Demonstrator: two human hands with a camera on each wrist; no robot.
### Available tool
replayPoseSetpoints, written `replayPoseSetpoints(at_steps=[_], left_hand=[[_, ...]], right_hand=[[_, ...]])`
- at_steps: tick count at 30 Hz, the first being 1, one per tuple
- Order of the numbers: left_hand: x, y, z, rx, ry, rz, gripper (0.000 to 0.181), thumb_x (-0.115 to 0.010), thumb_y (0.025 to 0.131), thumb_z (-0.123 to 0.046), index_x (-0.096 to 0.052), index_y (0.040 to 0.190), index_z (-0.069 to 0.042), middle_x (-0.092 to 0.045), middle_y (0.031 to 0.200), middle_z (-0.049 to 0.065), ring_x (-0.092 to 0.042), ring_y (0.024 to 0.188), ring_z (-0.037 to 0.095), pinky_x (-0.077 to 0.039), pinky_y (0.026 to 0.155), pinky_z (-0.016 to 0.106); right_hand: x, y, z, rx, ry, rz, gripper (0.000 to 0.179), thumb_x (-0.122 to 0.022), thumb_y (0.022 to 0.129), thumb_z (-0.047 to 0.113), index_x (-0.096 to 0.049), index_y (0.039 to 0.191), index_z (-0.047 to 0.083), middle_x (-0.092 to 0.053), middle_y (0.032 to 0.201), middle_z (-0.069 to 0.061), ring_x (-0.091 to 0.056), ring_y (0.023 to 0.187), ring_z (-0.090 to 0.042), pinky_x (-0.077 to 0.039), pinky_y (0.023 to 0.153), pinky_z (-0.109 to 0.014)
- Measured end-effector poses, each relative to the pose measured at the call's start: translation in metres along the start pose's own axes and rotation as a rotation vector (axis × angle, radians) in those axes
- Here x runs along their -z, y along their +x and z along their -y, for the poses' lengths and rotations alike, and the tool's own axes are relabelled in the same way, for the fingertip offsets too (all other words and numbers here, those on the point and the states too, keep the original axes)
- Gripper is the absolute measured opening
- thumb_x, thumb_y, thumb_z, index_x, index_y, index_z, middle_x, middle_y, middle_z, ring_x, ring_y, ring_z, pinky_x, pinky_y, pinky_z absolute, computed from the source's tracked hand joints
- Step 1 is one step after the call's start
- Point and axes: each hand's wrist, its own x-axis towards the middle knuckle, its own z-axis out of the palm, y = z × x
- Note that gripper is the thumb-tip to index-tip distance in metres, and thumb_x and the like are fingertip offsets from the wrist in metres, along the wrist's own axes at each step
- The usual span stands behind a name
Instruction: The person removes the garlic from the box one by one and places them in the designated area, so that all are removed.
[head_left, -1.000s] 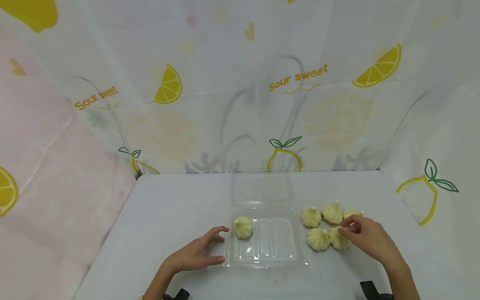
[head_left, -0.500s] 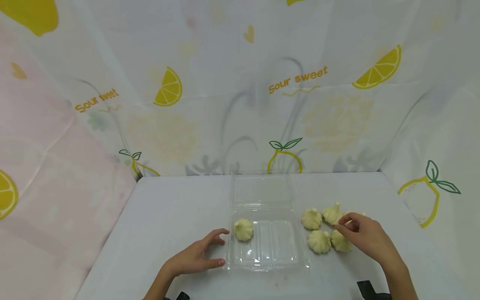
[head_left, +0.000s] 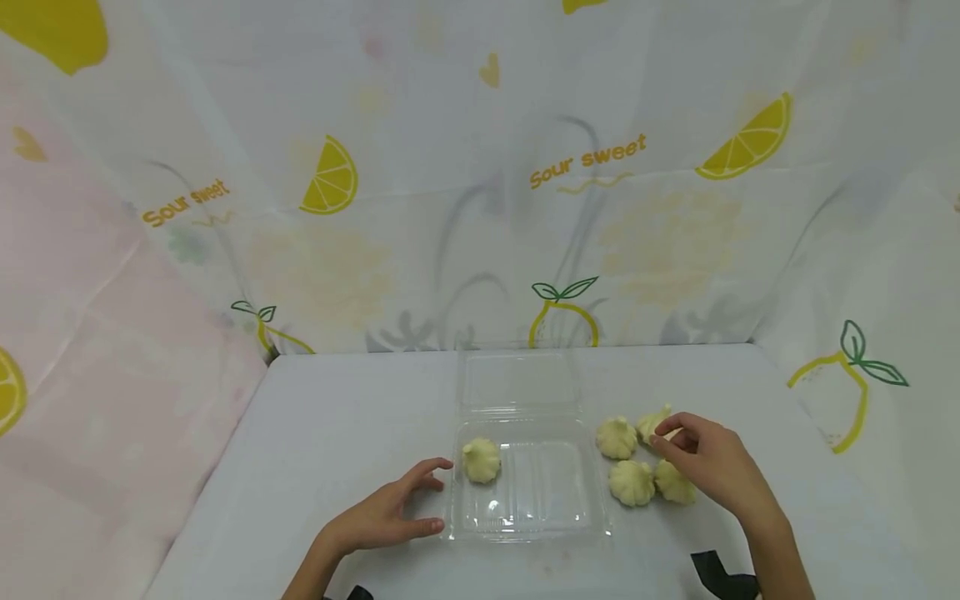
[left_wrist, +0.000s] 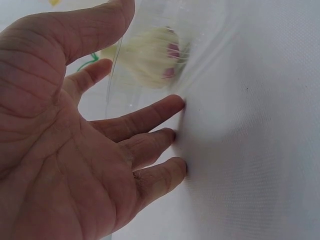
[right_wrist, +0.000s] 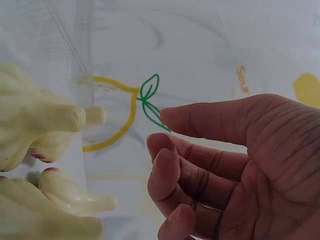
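A clear plastic clamshell box point(head_left: 551, 487) lies with its lid point(head_left: 519, 382) folded back. Inside its left part sits one garlic bulb point(head_left: 481, 461). My left hand point(head_left: 382, 510) is at the box's left edge, thumb and fingers spread; in the left wrist view its fingertips rest on the tabletop. To the right of the box is a group of garlic bulbs point(head_left: 632, 482). Over the rear of that group hovers my right hand point(head_left: 708, 457), partly covering a rear bulb point(head_left: 651, 423). In the right wrist view its fingers are loosely bent, with nothing held and bulbs point(right_wrist: 35, 112) nearby.
The white tabletop point(head_left: 345, 408) ends at a lemon-print cloth point(head_left: 450, 250) hanging behind and at both sides. Dark straps point(head_left: 723, 577) show near the wrists at the front edge of the head view.
My right hand has shifted left from the right-hand bulbs towards the rear ones, and now hides the bulb at the far right. The left hand stays beside the box.
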Motion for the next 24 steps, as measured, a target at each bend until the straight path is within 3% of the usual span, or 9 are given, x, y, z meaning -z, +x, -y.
replayPoseSetpoints(at_steps=[14,24], left_hand=[[0.001,0.002,0.001,-0.005,0.003,0.005,0.071,-0.068,0.090,-0.050,-0.029,0.148,-0.036,-0.060,0.129,0.002,-0.052,0.124,0.028,-0.041,0.098,0.055],[0.002,0.001,-0.001,0.006,-0.017,0.010,0.070,-0.070,0.090,-0.048,-0.031,0.147,-0.036,-0.059,0.129,0.002,-0.051,0.125,0.030,-0.039,0.098,0.056]], right_hand=[[-0.015,0.012,0.030,0.077,0.086,-0.060,0.025,-0.071,0.092,0.034,-0.069,0.103,0.012,-0.065,0.082,0.001,-0.062,0.078,-0.015,-0.047,0.064,-0.031],[-0.043,0.024,0.047,0.138,0.174,-0.058,0.026,-0.074,0.090,0.034,-0.069,0.104,0.013,-0.058,0.075,0.001,-0.056,0.068,-0.014,-0.045,0.060,-0.028]])
